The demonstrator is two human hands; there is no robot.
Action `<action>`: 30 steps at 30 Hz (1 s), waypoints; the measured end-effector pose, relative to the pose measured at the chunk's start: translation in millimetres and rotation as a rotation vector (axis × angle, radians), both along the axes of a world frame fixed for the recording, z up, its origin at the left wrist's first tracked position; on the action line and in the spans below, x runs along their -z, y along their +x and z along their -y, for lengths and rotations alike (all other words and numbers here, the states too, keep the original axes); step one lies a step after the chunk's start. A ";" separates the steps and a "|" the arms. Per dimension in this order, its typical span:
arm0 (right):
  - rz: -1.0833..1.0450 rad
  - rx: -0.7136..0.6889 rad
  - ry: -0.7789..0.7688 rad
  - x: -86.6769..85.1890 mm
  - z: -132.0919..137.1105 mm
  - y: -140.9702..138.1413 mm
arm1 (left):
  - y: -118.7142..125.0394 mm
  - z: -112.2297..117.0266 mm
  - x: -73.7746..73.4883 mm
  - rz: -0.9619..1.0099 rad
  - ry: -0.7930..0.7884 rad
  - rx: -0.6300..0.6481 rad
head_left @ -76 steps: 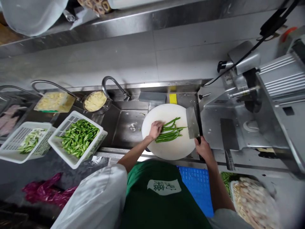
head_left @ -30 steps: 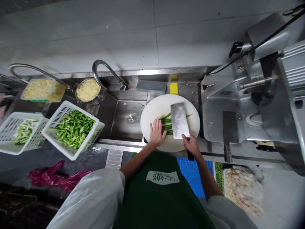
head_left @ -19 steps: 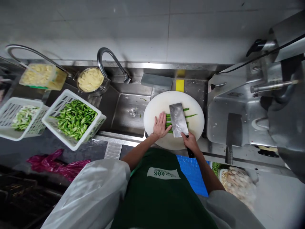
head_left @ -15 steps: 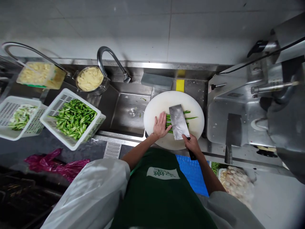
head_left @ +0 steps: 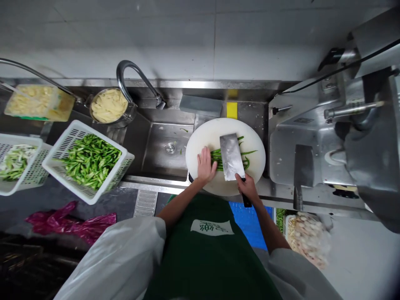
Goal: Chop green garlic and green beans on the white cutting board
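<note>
On the round white cutting board (head_left: 200, 137) lies a bunch of long, thin green peppers (head_left: 216, 160). My left hand (head_left: 206, 167) rests at their left end, fingers stretched out and thumb against them. My right hand (head_left: 248, 186) grips the black handle of a cleaver (head_left: 231, 156). Its broad blade lies tilted nearly flat across the peppers and hides their middle. A few thin green tips stick out past the blade's right side.
Left of the board is a steel sink (head_left: 167, 162) under a curved faucet (head_left: 120, 75). A white basket (head_left: 93, 198) holds cut green peppers. Beyond stands a pot of pale slices (head_left: 108, 106). A grey block (head_left: 201, 106) and yellow sponge (head_left: 231, 110) sit behind; machinery (head_left: 368, 146) stands right.
My left hand has slid a little left along the peppers, so more of their length shows beside the blade. The cleaver stays over them. The whole view has shifted slightly.
</note>
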State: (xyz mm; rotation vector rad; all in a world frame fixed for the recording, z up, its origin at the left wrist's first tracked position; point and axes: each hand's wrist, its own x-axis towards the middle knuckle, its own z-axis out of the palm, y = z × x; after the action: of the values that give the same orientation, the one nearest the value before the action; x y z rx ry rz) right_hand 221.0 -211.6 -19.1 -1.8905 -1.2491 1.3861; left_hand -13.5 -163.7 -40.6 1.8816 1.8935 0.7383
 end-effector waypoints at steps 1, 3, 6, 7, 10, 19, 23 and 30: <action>0.020 -0.015 0.007 1.6 -1.9 -4.1 | 1.0 2.4 1.3 -0.066 -0.014 0.071; 0.083 -0.031 0.048 4.3 -4.8 -9.2 | 6.1 4.6 3.8 -0.196 -0.035 0.165; 0.188 -0.051 0.109 7.2 -3.5 -8.9 | 13.3 1.3 4.4 -0.314 -0.062 0.182; 0.218 -0.061 0.104 7.8 -1.4 -7.4 | 14.3 -0.6 3.5 -0.333 -0.071 0.187; 0.285 -0.089 0.041 9.0 6.0 -3.2 | 13.5 -5.9 -0.7 -0.352 -0.090 0.216; 0.445 -0.173 -0.021 11.5 -0.3 -13.9 | 9.2 -10.7 -6.0 -0.308 -0.123 0.274; 0.487 -0.239 -0.017 12.8 -6.8 -23.2 | 6.9 -11.4 -4.6 -0.315 -0.121 0.285; 0.557 -0.234 -0.032 11.4 -14.2 -67.5 | 2.5 -11.9 -2.1 -0.293 -0.110 0.315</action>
State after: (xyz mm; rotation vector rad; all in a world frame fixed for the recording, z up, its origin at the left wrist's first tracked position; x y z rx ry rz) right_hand 153.5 -197.4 -30.6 -2.3044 -1.7618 1.0101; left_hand -10.9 -151.8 -38.5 2.2407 1.6916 0.2654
